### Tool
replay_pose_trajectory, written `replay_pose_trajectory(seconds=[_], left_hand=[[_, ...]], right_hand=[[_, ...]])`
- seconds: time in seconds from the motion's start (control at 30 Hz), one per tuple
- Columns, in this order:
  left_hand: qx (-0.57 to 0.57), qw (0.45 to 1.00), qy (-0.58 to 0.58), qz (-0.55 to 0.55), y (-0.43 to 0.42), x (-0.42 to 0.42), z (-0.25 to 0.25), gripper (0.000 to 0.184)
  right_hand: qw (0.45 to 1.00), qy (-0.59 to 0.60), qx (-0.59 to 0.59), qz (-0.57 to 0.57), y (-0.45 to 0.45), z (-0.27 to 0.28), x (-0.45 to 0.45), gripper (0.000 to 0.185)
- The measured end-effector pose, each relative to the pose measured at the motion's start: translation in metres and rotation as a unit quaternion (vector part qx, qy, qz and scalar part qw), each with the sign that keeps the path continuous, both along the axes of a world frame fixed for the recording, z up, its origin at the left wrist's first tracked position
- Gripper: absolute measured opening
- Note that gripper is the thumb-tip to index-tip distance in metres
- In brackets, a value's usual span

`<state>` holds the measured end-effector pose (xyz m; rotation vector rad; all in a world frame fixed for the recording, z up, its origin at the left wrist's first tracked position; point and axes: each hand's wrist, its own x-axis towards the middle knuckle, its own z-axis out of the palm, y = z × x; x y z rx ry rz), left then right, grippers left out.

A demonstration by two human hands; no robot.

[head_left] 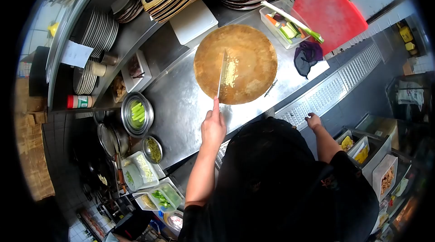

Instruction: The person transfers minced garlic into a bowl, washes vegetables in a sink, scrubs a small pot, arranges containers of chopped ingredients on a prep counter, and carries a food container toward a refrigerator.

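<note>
My left hand [214,126] is closed around the handle of a kitchen knife [222,75], one finger stretched along it. Its blade lies over the round wooden chopping block [257,52], seen nearly edge-on. Just right of the blade is a strip of finely chopped pale bits [231,72], which look like garlic. Out past the counter's front edge, away from the block, hangs my right hand [312,120] with curled fingers. Whether anything is in it cannot be made out.
Behind the block lies a white board [192,22]. A tub of cut vegetables [286,28], a dark cloth [308,57] and a red board [328,11] are at right. Steel bowls [137,114] stand left, below shelves of stacked plates [100,31]. A grated drain [335,90] runs along the floor.
</note>
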<state>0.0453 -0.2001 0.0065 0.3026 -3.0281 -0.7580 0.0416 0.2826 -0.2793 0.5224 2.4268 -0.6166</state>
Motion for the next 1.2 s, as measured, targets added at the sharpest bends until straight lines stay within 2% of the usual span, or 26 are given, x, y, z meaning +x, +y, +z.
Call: replay_pose_trajectory(seconds=[0.23,0.37,0.53,0.63,0.7,0.77,0.9,0.97,1.0,1.03,1.1,1.17,1.2], left_hand=[[0.003,0.999,-0.032,0.011,0.005,0.002,0.006,0.062],[-0.006,1.000,0.001,-0.025,-0.001,0.006,-0.015,0.061],[0.013,1.000,0.001,0.009,0.006,0.002,0.011,0.063],[-0.038,0.999,-0.010,-0.010,0.005,-0.001,0.019,0.063],[-0.122,0.991,0.017,-0.051,0.006,-0.002,0.014,0.064],[-0.189,0.978,0.052,-0.073,-0.001,-0.002,-0.016,0.061],[-0.225,0.964,0.083,-0.116,-0.007,-0.005,-0.047,0.055],[-0.228,0.960,0.121,-0.108,-0.003,-0.012,-0.079,0.055],[-0.191,0.968,0.118,-0.107,-0.001,-0.013,-0.094,0.053],[-0.155,0.976,0.117,-0.101,0.001,-0.013,-0.104,0.051],[-0.132,0.974,0.163,-0.083,-0.003,-0.005,-0.109,0.049],[-0.096,0.989,0.109,0.001,-0.005,0.016,-0.061,0.048],[-0.090,0.986,0.132,0.052,-0.011,0.031,-0.056,0.051]], right_hand=[[0.999,-0.019,-0.015,-0.023,-0.004,-0.001,-0.002,0.048],[1.000,-0.014,-0.010,-0.014,-0.006,-0.001,-0.002,0.047],[1.000,-0.009,-0.014,-0.008,0.000,-0.007,-0.007,0.048],[1.000,0.002,-0.010,0.017,0.004,-0.015,-0.008,0.049],[1.000,-0.007,-0.025,-0.004,0.000,-0.005,-0.010,0.049],[0.997,0.021,0.002,0.076,0.011,-0.024,-0.012,0.050],[0.998,0.003,-0.024,0.064,0.015,-0.038,-0.023,0.046],[0.995,0.029,-0.023,0.095,0.018,-0.040,-0.030,0.038],[0.991,-0.015,-0.033,0.131,0.041,-0.080,-0.042,0.047],[0.984,-0.028,-0.018,0.176,0.045,-0.080,-0.056,0.048],[0.980,0.010,-0.012,0.201,0.066,-0.130,-0.067,0.053],[0.974,-0.004,-0.010,0.227,0.035,-0.103,-0.089,0.053],[0.970,-0.014,-0.009,0.241,0.012,-0.084,-0.096,0.053]])
